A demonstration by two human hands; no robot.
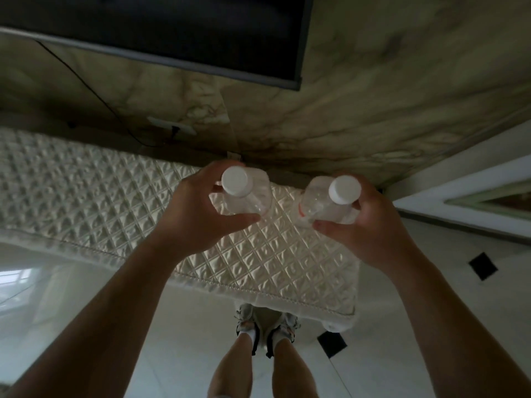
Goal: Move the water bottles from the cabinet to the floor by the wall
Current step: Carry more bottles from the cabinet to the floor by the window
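The left hand (pixel 186 222) grips a clear, white-capped bottle (pixel 247 196) and the right hand (pixel 370 225) grips a second bottle (pixel 324 202) (this one tilted, with a red band on its side), both above the right end of a quilted cloth (pixel 86 182). Behind is a marbled wall (pixel 373 96) with a dark TV (pixel 143 21), a cable (pixel 86 84) and a socket (pixel 169 124). Below, the person's shoes (pixel 247 320) stand on a pale tiled floor (pixel 402 311) at the cloth's edge.
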